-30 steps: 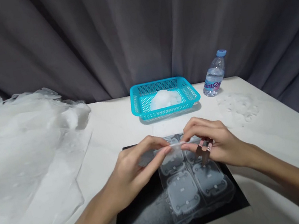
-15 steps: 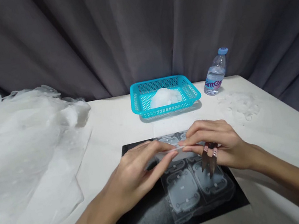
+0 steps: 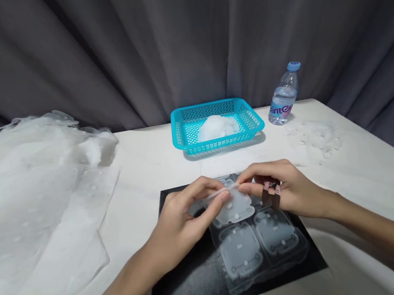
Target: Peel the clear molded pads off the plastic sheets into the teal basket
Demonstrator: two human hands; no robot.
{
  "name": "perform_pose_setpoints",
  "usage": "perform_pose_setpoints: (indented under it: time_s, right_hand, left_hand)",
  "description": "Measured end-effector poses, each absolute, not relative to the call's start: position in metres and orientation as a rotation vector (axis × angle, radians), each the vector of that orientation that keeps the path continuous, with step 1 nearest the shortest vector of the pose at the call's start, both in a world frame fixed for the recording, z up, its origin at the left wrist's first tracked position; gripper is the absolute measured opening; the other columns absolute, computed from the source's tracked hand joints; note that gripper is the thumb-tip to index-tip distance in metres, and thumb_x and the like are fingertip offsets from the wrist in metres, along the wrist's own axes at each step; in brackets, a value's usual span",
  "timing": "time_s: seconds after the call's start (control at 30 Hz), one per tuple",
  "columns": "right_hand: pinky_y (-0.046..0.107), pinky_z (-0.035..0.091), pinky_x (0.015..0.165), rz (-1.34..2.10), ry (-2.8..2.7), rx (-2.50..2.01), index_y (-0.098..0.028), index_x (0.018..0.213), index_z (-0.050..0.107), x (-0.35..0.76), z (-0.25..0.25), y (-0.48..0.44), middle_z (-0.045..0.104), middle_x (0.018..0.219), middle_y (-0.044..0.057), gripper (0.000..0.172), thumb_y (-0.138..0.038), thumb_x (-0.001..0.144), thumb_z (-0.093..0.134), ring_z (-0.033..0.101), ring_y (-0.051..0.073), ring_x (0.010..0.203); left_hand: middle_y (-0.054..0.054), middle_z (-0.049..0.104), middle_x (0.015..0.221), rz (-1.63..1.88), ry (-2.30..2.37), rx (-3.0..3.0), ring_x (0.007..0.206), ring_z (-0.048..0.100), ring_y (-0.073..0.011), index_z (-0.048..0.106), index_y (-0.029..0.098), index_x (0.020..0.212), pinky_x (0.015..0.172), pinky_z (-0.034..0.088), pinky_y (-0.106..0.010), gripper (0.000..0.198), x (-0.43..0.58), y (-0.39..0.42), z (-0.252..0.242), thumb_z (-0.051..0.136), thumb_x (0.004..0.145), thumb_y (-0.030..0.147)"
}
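Thumb and fingers of my left hand (image 3: 188, 210) are pinched on the upper edge of a translucent, rubbery-looking molded piece (image 3: 235, 207). My right hand (image 3: 275, 184) pinches the same edge just to the right, with the fingertips of both hands close together. The piece is tilted, its flat face towards me. A small brown and pink object (image 3: 271, 193) sits at the right hand's lower fingers; its kind is unclear. Beneath the hands, a clear sheet with molded rounded shapes (image 3: 241, 251) lies on a black mat (image 3: 188, 291).
A turquoise basket (image 3: 181, 142) holding a pile of whitish pieces (image 3: 218, 127) stands at the back. To its right are a water bottle (image 3: 282, 96) and scattered clear scraps (image 3: 319, 136). A large heap of translucent sheets (image 3: 34, 217) covers the table's left side.
The piece between my fingers has turned from nearly edge-on to showing its face. My fingertips have moved slightly up, and the right hand's brown object has swung closer in.
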State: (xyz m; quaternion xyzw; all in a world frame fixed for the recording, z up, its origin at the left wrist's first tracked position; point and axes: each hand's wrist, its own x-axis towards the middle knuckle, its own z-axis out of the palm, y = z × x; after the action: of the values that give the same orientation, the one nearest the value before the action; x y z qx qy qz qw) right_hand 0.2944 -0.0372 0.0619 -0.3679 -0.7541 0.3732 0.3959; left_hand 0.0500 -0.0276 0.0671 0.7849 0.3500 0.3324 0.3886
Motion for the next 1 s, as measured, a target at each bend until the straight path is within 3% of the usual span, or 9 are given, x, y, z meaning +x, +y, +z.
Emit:
perform_pose_setpoints:
  time_s: [0.2,0.3,0.43,0.63,0.77,1.0]
  right_hand:
    - [0.02,0.043,0.059,1.059,-1.908,-0.979,-0.019,0.11,0.074,0.298,0.059,-0.036,0.073,0.088,-0.002,0.022,-0.029,0.091,0.08,0.05,0.006,0.061]
    - [0.02,0.042,0.06,0.989,-1.935,-0.953,-0.017,0.1,0.075,0.299,0.06,-0.035,0.072,0.085,-0.002,0.013,-0.024,0.091,0.081,0.05,0.006,0.061]
    - [0.021,0.043,0.063,0.839,-1.992,-0.859,-0.016,0.099,0.075,0.296,0.062,-0.036,0.071,0.085,-0.001,0.009,-0.021,0.093,0.079,0.055,0.007,0.066]
    - [0.024,0.048,0.068,0.592,-2.045,-0.72,-0.016,0.103,0.072,0.298,0.062,-0.037,0.073,0.089,0.003,0.009,-0.017,0.095,0.076,0.063,0.012,0.078]
    - [0.026,0.051,0.071,0.495,-2.044,-0.659,-0.016,0.1,0.069,0.302,0.063,-0.036,0.075,0.09,0.004,0.009,-0.013,0.094,0.076,0.066,0.014,0.081]
    - [0.028,0.051,0.07,0.457,-2.101,-0.668,-0.018,0.104,0.067,0.305,0.065,-0.036,0.075,0.092,0.004,0.008,-0.014,0.099,0.07,0.067,0.015,0.082]
  left_hand:
    - [0.006,0.068,0.073,0.899,0.913,1.917,0.064,0.059,-0.0069,0.063,0.021,0.099,0.063,0.047,-0.016,0.008,0.049,-0.025,0.065,0.062,0.104,0.026]
    - [0.006,0.064,0.072,0.927,0.887,1.921,0.062,0.054,-0.0068,0.058,0.021,0.1,0.061,0.044,-0.017,0.007,0.047,-0.025,0.063,0.06,0.105,0.026]
    - [0.004,0.072,0.089,0.904,0.864,2.02,0.072,0.065,-0.0078,0.059,0.023,0.109,0.068,0.05,-0.017,0.013,0.047,-0.028,0.065,0.069,0.1,0.024]
    - [0.003,0.077,0.102,0.864,0.837,2.144,0.091,0.075,-0.0109,0.065,0.025,0.114,0.083,0.057,-0.019,0.012,0.04,-0.028,0.067,0.065,0.103,0.02]
    - [0.0,0.08,0.113,0.846,0.766,2.173,0.103,0.077,-0.015,0.066,0.025,0.117,0.092,0.06,-0.024,0.016,0.036,-0.024,0.07,0.065,0.103,0.017]
    - [-0.001,0.08,0.115,0.814,0.778,2.106,0.107,0.078,-0.0158,0.065,0.025,0.118,0.096,0.061,-0.027,0.015,0.034,-0.022,0.063,0.062,0.105,0.018]
